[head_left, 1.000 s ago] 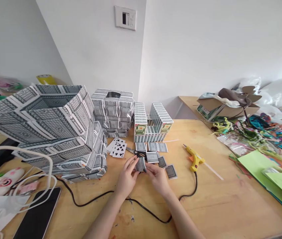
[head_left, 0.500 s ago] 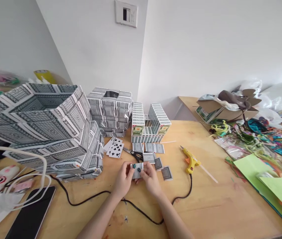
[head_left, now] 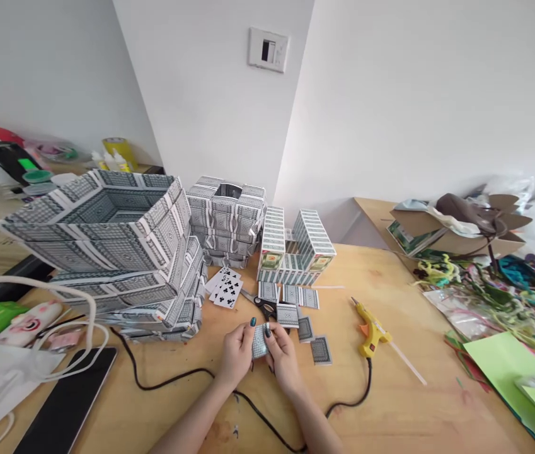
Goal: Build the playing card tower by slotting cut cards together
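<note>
A patterned playing card (head_left: pixel 260 342) is held between my left hand (head_left: pixel 237 354) and my right hand (head_left: pixel 285 359), low in the middle of the view. Fingers of both hands press on its side edges, with the thumbs on top. Just beyond lie several card pieces (head_left: pixel 287 315), partly over black-handled scissors (head_left: pixel 266 307). Two loose pieces (head_left: pixel 321 350) rest to the right of my right hand. Face-up club cards (head_left: pixel 227 292) are fanned out behind my left hand.
Large folded-card structures (head_left: pixel 101 252) fill the left. Card boxes (head_left: pixel 274 238) stand at the back. A yellow glue gun (head_left: pixel 372 331) lies on the right, its black cable crossing near my forearms. A phone (head_left: pixel 66 403), green sheets (head_left: pixel 508 372) and a cardboard box (head_left: pixel 418 228) surround the area.
The view has shifted, so the surroundings appear farther right and lower. The card is tilted differently between my hands, and my left thumb has lifted toward its upper edge.
</note>
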`<state>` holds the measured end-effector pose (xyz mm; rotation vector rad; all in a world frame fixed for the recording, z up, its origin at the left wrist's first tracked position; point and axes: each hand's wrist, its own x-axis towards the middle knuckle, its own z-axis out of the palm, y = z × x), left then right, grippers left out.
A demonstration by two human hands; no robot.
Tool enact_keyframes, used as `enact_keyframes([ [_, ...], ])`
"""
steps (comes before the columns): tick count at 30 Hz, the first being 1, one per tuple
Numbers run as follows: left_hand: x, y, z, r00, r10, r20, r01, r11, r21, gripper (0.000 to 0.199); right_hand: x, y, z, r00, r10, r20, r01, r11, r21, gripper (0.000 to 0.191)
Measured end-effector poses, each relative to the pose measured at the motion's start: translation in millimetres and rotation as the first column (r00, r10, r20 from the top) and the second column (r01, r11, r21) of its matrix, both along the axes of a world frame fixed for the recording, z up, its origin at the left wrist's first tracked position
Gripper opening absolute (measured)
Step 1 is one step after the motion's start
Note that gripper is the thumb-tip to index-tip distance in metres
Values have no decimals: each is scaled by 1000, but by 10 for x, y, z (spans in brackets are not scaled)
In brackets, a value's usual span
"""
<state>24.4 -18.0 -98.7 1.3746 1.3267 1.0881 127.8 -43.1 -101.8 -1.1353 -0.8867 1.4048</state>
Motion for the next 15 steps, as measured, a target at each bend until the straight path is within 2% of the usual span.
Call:
enact_keyframes([
  [2, -9, -22, 3, 999, -9, -36, 11, 1000, 29, 35, 43, -4, 20, 998, -66, 0, 66, 998, -10, 35],
  [4, -32, -58, 60, 998, 3, -62, 2, 996, 89, 26, 125, -9, 56, 979, -204, 20, 204, 979, -21, 36],
  [6, -100, -89, 218, 992, 60, -113, -31, 970, 243, 24, 235, -6, 104, 945, -320, 74, 323, 946, -31, 40],
  [7, -158, -95, 345, 982, 109, -156, -47, 933, 358, 27, 292, -3, 130, 934, -341, 103, 346, 938, -32, 42],
  [8, -235, -91, 506, 963, 177, -205, -57, 871, 488, 28, 346, 1, 155, 939, -319, 131, 326, 945, -35, 46],
  [9, -329, -75, 697, 934, 264, -242, -56, 775, 629, 29, 392, 2, 178, 947, -284, 151, 295, 954, -54, 53],
  [10, -436, -46, 912, 900, 348, -262, -31, 651, 759, 29, 427, -1, 199, 948, -273, 164, 288, 955, -77, 62],
  [11, -548, -3, 1140, 864, 441, -242, -14, 503, 864, 30, 452, -9, 216, 950, -259, 174, 280, 954, -107, 71],
  [12, -660, 50, 1366, 823, 524, -220, 3, 383, 924, 30, 464, -24, 228, 945, -270, 186, 296, 946, -129, 77],
  [13, -763, 110, 1578, 771, 606, -197, -3, 312, 950, 32, 466, -45, 236, 937, -290, 194, 319, 937, -141, 80],
  [15, -931, 232, 1911, 683, 688, -247, -35, 369, 929, 39, 443, -104, 238, 925, -327, 191, 355, 925, -138, 75],
])
